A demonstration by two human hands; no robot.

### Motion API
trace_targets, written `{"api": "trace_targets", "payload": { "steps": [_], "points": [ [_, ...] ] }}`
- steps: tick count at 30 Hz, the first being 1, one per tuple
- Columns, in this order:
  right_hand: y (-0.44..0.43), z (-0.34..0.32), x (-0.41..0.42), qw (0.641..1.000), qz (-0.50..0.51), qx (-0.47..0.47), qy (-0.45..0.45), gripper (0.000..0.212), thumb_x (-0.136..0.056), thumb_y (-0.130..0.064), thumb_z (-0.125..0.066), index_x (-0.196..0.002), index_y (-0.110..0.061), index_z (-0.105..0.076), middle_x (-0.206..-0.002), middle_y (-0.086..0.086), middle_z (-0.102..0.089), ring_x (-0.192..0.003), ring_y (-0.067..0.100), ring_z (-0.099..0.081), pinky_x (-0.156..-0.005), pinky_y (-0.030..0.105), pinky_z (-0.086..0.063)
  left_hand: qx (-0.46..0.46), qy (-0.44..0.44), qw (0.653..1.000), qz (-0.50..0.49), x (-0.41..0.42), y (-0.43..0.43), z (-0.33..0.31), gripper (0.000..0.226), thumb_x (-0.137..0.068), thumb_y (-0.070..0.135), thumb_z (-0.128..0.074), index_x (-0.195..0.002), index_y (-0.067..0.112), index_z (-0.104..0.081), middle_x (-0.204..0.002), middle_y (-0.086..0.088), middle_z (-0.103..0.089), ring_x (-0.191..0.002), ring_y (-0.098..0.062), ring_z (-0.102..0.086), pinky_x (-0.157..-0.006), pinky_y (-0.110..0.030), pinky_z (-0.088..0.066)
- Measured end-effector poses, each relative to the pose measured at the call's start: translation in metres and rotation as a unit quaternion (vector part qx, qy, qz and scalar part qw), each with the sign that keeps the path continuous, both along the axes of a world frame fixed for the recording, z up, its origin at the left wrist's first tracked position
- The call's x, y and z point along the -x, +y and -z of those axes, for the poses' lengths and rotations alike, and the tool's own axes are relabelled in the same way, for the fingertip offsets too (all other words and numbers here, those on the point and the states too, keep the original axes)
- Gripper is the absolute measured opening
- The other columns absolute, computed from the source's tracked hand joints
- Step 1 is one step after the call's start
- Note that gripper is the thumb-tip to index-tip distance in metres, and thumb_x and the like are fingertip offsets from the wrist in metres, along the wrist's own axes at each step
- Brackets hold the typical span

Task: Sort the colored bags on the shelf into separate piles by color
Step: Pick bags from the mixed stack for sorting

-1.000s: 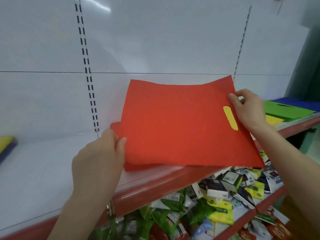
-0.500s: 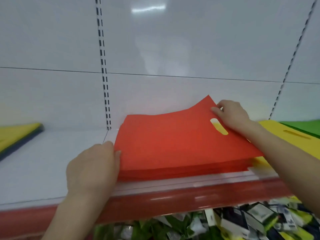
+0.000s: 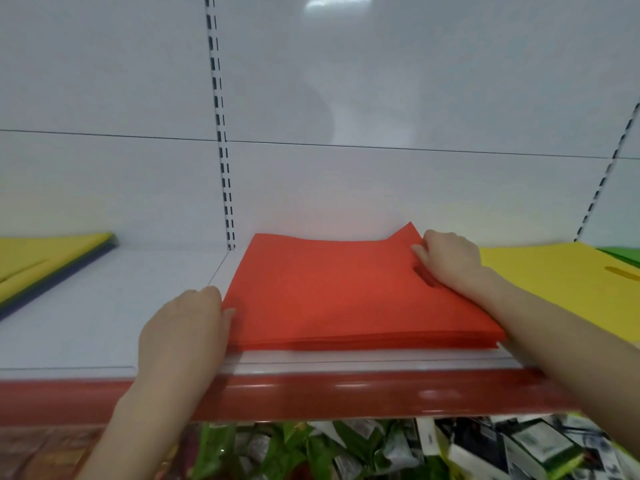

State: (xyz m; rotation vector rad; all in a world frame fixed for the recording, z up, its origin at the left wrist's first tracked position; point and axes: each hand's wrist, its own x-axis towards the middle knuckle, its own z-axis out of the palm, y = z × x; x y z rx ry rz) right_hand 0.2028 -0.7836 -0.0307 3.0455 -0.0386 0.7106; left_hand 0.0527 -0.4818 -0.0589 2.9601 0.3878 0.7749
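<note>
Red bags (image 3: 363,341) sit in one pile on the shelf (image 3: 104,323), touching the yellow bags (image 3: 554,282). The top bag (image 3: 329,278) was lifted before; now it lies almost flat, with its far right corner curled up. Its long side runs left to right, handle end on the right. The right hand (image 3: 450,261) has its fingers (image 3: 420,256) curled on that end. The left hand (image 3: 183,327) touches the pile's left edge with its thumb; I cannot tell if it holds the pile.

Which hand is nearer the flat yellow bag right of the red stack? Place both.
Right. The right hand grips the stack of red bags at its right edge, beside the flat yellow bag; the left hand holds its left edge.
</note>
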Motion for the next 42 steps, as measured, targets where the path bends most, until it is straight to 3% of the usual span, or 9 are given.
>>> {"api": "trace_targets", "payload": {
  "steps": [9,15,17,21,27,32,37,42],
  "points": [
    [-0.002,0.002,0.002,1.0,-0.004,-0.013,-0.021,0.035,-0.096,-0.037,-0.045,-0.116,-0.012,-0.057,-0.116,0.015,-0.057,-0.108,0.035,-0.056,-0.082,0.037,-0.043,-0.017,0.01,1.0,0.006,0.002,-0.002,-0.002,0.03,-0.096,0.043,-0.039,-0.11,0.023,-0.055,-0.11,0.0,-0.057,-0.104,-0.021,-0.054,-0.078,-0.029,-0.043],
    [-0.003,-0.025,0.014,0.984,-0.05,-0.155,-0.072,0.034,-0.096,-0.028,-0.042,-0.086,-0.001,-0.061,-0.093,0.017,-0.064,-0.088,0.035,-0.056,-0.068,0.033,-0.037,-0.021,0.021,1.0,-0.001,0.004,-0.006,-0.008,0.032,-0.097,0.04,-0.036,-0.109,0.019,-0.057,-0.108,-0.002,-0.056,-0.103,-0.023,-0.055,-0.076,-0.03,-0.043],
    [0.003,-0.039,0.024,0.972,-0.09,-0.191,-0.105,0.034,-0.095,-0.028,-0.043,-0.081,-0.001,-0.059,-0.084,0.014,-0.063,-0.082,0.034,-0.054,-0.068,0.035,-0.04,-0.003,-0.025,1.0,0.001,0.009,-0.007,-0.01,0.032,-0.096,0.036,-0.04,-0.103,0.013,-0.061,-0.098,-0.007,-0.058,-0.095,-0.029,-0.056,-0.071,-0.034,-0.043],
    [0.033,-0.052,0.048,0.945,-0.187,-0.229,-0.141,0.032,-0.093,-0.029,-0.046,-0.078,-0.004,-0.059,-0.075,0.009,-0.061,-0.078,0.03,-0.053,-0.072,0.038,-0.043,0.019,-0.168,0.983,0.069,0.022,0.001,-0.002,0.018,-0.08,0.016,-0.07,-0.071,0.001,-0.065,-0.06,-0.013,-0.057,-0.056,-0.035,-0.057,-0.045,-0.037,-0.044],
    [0.116,-0.037,0.089,0.894,-0.339,-0.263,-0.127,0.023,-0.092,-0.02,-0.053,-0.072,-0.011,-0.058,-0.07,0.003,-0.058,-0.07,0.022,-0.051,-0.065,0.028,-0.034,-0.017,-0.207,0.967,0.145,0.068,0.031,0.006,0.038,-0.083,0.035,-0.041,-0.075,0.008,-0.068,-0.062,-0.003,-0.06,-0.056,-0.027,-0.059,-0.044,-0.033,-0.046],
    [0.211,-0.018,0.129,0.854,-0.438,-0.271,-0.072,0.021,-0.091,-0.02,-0.056,-0.078,-0.007,-0.065,-0.075,0.008,-0.064,-0.074,0.025,-0.057,-0.072,0.036,-0.045,-0.027,-0.208,0.973,0.101,0.111,0.093,0.013,0.039,-0.085,0.033,-0.04,-0.072,0.008,-0.066,-0.06,-0.003,-0.057,-0.055,-0.026,-0.057,-0.042,-0.034,-0.047],
    [0.316,0.0,0.178,0.812,-0.502,-0.297,-0.024,0.021,-0.091,-0.021,-0.056,-0.079,-0.007,-0.066,-0.078,0.006,-0.066,-0.075,0.019,-0.056,-0.073,0.033,-0.043,-0.016,-0.202,0.978,0.057,0.163,0.17,0.022,0.037,-0.087,0.032,-0.041,-0.069,0.009,-0.064,-0.063,-0.002,-0.057,-0.059,-0.024,-0.057,-0.052,-0.037,-0.045],
    [0.411,0.009,0.219,0.786,-0.526,-0.326,0.0,0.02,-0.091,-0.021,-0.056,-0.076,-0.012,-0.064,-0.075,0.005,-0.064,-0.073,0.014,-0.051,-0.068,0.024,-0.039,-0.031,-0.173,0.983,0.057,0.202,0.253,0.021,0.039,-0.086,0.033,-0.039,-0.067,0.01,-0.063,-0.06,-0.002,-0.055,-0.056,-0.023,-0.055,-0.044,-0.033,-0.047]
  ]
}}
